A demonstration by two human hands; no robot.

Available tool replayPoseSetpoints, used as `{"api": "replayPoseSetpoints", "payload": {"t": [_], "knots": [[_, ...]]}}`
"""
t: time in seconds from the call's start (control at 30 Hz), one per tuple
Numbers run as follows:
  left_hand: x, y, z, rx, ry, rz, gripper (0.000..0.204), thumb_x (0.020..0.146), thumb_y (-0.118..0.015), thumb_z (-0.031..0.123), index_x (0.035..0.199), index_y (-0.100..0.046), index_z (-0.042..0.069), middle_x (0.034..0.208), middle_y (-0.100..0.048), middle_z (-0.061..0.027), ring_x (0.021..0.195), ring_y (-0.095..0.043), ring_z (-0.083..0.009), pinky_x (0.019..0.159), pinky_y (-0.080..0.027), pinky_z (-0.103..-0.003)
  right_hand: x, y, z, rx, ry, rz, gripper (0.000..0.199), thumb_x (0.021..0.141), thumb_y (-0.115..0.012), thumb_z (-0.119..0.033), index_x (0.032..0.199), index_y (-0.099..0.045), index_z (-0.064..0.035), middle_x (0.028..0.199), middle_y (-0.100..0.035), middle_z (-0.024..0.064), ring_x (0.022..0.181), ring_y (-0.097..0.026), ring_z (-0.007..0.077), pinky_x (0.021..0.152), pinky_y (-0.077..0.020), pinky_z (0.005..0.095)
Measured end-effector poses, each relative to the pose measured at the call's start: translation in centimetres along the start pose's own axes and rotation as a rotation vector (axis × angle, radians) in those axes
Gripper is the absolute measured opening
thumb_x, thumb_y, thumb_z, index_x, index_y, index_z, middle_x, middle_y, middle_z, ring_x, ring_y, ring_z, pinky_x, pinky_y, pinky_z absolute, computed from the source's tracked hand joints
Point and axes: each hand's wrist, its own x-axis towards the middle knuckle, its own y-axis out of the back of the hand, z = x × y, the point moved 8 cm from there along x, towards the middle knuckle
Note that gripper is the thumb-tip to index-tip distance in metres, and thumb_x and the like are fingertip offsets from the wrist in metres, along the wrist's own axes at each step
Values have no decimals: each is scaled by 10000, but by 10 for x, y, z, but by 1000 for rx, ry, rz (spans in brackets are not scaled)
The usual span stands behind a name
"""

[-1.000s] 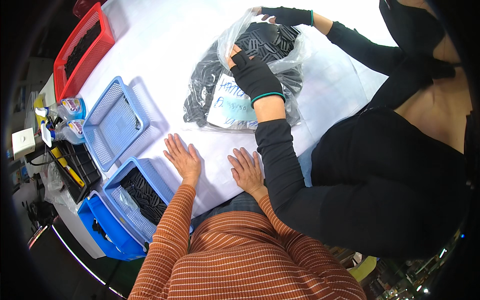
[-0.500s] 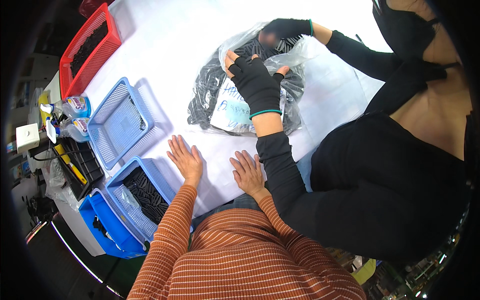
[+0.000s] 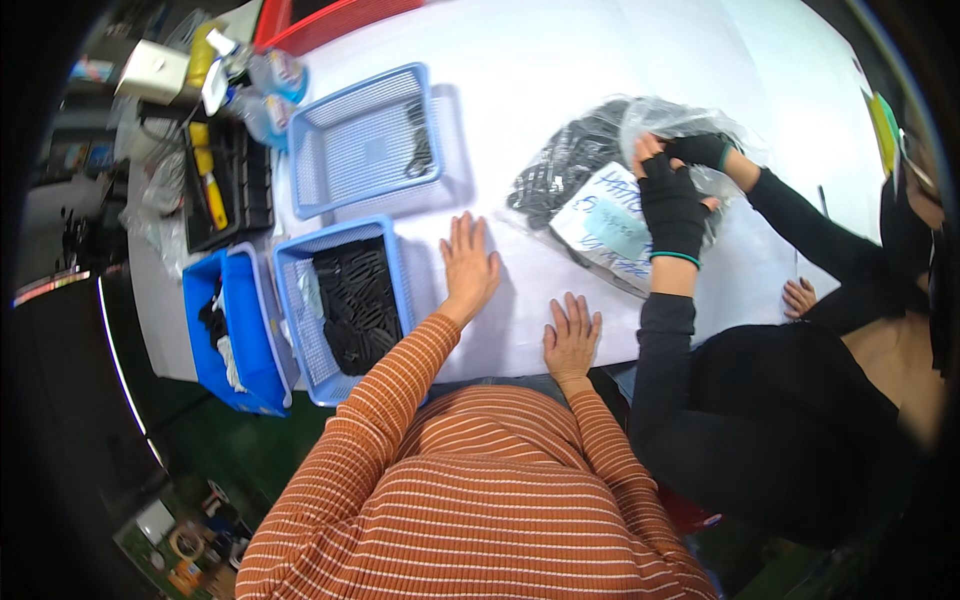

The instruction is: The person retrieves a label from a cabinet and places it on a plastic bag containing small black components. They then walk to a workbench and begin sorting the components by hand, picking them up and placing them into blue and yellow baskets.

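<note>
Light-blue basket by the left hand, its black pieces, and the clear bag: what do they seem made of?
Light-blue basket: probably moulded plastic, fairly smooth, judging by its even lattice walls.
Black pieces: likely dull plastic, as they look alike and throw few highlights, though coated metal is possible.
Clear bag: seemingly thin plastic film, glossy, see-through and crinkled at its mouth.

Red basket (image 3: pixel 335 28) — cut off, white label (image 3: pixel 606 226) — part-hidden

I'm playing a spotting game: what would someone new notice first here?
Probably the big clear bag of black pieces, right of the middle, with a co-worker's black-gloved hands at it. Next come the wearer's left hand and right hand, palms down on the white table. A red basket shows at the top, left of centre.
</note>
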Motion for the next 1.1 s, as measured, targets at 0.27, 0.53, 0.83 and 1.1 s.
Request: {"api": "replayPoseSetpoints", "payload": {"t": [0.27,0.53,0.83,1.1], "knots": [[-60,66,43,-551,-225,-196,272,855,-550,157,1089,-600,29,1091,-614,-162,1003,-584,-319,890,-453,-402,-4,-7,-6,-70,31,2,501,831,-539,-214,1319,-436,-175,1413,-368,75,1341,-290,274,1089,-139,522],[-154,170,-22,-501,-217,247,226,807,-560,16,1019,-635,33,1037,-635,-126,975,-596,-279,872,-468,-364,-3,-6,-19,-183,60,17,495,848,-514,-188,1328,-402,-139,1417,-343,99,1347,-275,283,1071,-178,532],[-244,218,-223,-26,366,584,353,843,-543,118,1172,-520,-7,1152,-543,-211,1061,-515,-384,924,-405,-446,52,-29,-133,647,-162,-527,530,870,-563,-220,1324,-370,-29,1190,-532,186,1098,-526,281,938,-387,439],[-263,167,-264,-246,555,345,368,860,-535,117,1203,-492,-7,967,-620,-252,866,-596,-423,758,-463,-487,37,-55,-220,781,-57,-612,471,797,-518,-74,1231,-367,27,1127,-578,247,1050,-575,352,904,-429,388]]}}
